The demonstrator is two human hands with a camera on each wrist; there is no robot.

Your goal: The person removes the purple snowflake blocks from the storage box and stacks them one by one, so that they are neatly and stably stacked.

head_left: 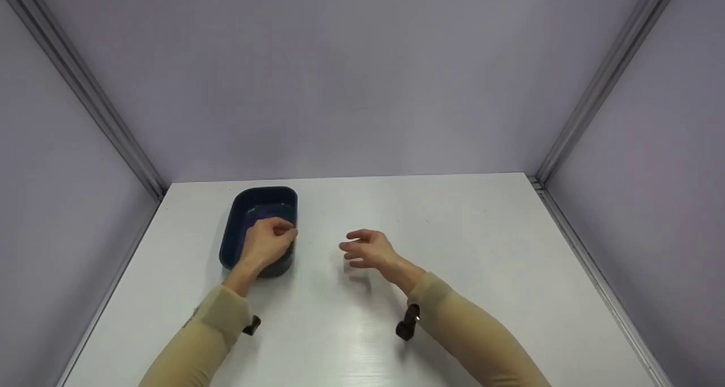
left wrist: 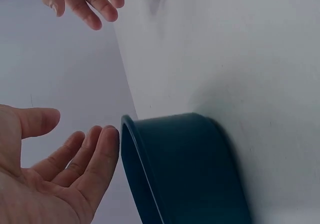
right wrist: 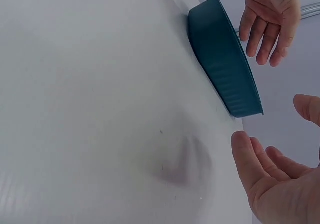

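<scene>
Head view showed a white desk [head_left: 453, 251] inside a booth of pale lilac walls [head_left: 351, 75] with metal corner strips [head_left: 595, 92]. 1 dark blue tray [head_left: 257, 205], oblong with rounded corners, sat on the left part of the desk, lengthwise away from the person.

The left hand [head_left: 266, 244] hung over the near end of the tray, at its right rim. Its fingers were loosely bent and held nothing; in the left wrist view the fingertips [left wrist: 102, 139] lay just beside the rim of the tray [left wrist: 190, 169], and I could not tell whether they touched it. The hand's place over the rim looked suited to reaching into the tray or steadying it, though that is only a judgement. What lay inside the tray was hidden by the hand and by the dark wall.

The right hand [head_left: 368, 250] hovered above the bare desk, well to the right of the tray, palm turned down and inward, fingers relaxed and spread, gripping nothing. The right wrist view showed the same: open fingers [right wrist: 250, 159] near the desk, with the tray's ribbed outer wall [right wrist: 225, 69] beyond.

Both arms wore tan sleeves [head_left: 215, 324], each with a small black camera mount [head_left: 408, 322] at the wrist.

No brand, label or writing could be read on the tray, the desk or the walls.
</scene>
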